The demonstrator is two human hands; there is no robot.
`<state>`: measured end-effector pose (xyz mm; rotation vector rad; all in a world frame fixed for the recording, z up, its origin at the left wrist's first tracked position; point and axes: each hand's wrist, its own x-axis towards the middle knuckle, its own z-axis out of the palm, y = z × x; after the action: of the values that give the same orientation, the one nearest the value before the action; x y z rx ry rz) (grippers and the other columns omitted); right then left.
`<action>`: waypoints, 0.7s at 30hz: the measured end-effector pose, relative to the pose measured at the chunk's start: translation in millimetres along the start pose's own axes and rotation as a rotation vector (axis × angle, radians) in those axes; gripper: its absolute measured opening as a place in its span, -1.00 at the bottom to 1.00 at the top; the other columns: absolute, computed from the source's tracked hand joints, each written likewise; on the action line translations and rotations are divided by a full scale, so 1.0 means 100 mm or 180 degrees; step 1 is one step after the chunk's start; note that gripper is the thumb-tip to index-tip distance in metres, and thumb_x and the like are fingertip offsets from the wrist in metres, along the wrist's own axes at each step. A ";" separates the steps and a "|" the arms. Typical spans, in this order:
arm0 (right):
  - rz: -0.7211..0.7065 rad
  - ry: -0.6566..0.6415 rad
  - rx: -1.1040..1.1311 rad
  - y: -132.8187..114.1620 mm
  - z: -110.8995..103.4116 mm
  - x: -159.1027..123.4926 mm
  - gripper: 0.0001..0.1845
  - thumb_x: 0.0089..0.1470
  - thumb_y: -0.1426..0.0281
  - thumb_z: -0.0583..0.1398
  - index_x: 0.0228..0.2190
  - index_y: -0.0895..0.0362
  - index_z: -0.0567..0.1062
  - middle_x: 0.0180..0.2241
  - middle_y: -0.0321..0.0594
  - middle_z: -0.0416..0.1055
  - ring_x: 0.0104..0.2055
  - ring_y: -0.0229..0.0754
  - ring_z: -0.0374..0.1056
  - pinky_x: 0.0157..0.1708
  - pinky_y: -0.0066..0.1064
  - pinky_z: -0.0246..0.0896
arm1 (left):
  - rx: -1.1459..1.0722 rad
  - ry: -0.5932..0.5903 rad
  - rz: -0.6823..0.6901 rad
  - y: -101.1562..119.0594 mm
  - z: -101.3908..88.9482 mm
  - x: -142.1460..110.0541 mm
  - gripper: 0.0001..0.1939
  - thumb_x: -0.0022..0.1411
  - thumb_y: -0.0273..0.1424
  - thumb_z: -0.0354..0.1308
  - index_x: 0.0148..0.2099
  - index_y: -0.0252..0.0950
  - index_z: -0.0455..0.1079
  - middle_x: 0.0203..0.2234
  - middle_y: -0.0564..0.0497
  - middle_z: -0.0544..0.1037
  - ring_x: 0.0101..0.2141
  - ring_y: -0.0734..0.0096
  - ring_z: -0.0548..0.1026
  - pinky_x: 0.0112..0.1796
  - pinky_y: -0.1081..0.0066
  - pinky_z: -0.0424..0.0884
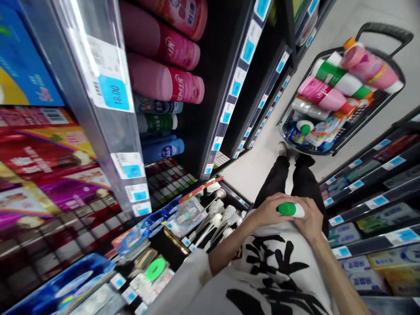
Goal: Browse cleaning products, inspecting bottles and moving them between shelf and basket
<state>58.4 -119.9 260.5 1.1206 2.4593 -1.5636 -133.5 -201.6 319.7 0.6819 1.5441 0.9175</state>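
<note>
Far left, cut off by the frame edge: a blue carton (26, 57), pale lettering too blurred to read. Below, red and purple boxes (42, 157) with Chinese characters, equally smeared. Next along, a price label (113, 92) legibly printed 18.00. Then shelved pink bottles (169, 83), white characters too soft to make out. At waist height, left hand (269, 209) against one side of a white bottle (293, 210) with green cap, in front of a white shirt (272, 275) bearing large black characters, partly cut off below. On the bottle's other side, right hand (310, 218). Fingers of both closed around the bottle, tips and lower body largely hidden. Farther right, a basket (379, 105) of bottles and packets, mostly unreadable. Last, shelves (377, 200) with blurred price labels.
</note>
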 end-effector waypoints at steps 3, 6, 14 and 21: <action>0.0009 0.0024 0.0122 -0.25 0.12 0.07 -0.62 0.15 0.30 0.26 0.01 0.06 0.57 -0.14 -0.10 0.58 -0.12 0.08 0.50 -0.21 -0.17 0.43 | -0.0231 0.0178 -0.0149 -0.04 -0.17 -0.07 -0.39 0.07 -0.31 0.58 0.16 -0.26 0.55 0.06 -0.17 0.62 0.11 0.02 0.58 0.21 0.12 0.45; 0.0006 -0.0035 0.0288 -0.63 0.25 0.22 -0.57 0.10 0.29 0.26 0.02 0.08 0.50 -0.13 -0.12 0.56 -0.10 0.06 0.51 -0.21 -0.21 0.45 | -0.0203 0.0444 0.0012 0.07 -0.43 -0.20 -0.40 0.00 -0.38 0.61 0.10 -0.27 0.58 0.07 -0.16 0.62 0.12 0.04 0.57 0.23 0.14 0.43; -0.0730 0.0054 0.0492 -1.63 0.46 0.89 -0.43 -0.08 0.43 0.26 0.03 0.07 0.35 -0.03 -0.07 0.41 -0.06 0.05 0.50 -0.15 -0.17 0.47 | 0.0188 0.0906 0.0664 0.68 -1.42 -0.59 -0.55 -0.02 -0.50 0.52 -0.05 -0.28 0.55 -0.07 -0.10 0.64 -0.03 0.15 0.61 0.06 0.26 0.47; -0.1422 0.0146 0.0892 -2.22 0.61 1.21 -0.43 -0.10 0.46 0.33 -0.02 0.04 0.34 0.02 -0.07 0.35 0.01 0.02 0.46 0.01 -0.11 0.48 | 0.0645 0.1287 0.0746 0.80 -1.92 -0.88 -0.53 -0.11 -0.47 0.55 -0.09 -0.25 0.55 -0.14 -0.03 0.69 -0.11 0.14 0.63 0.04 0.25 0.48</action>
<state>-179.7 -154.4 358.2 0.6540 2.7204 -2.0708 -312.5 -267.9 441.3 0.8736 1.9639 1.1338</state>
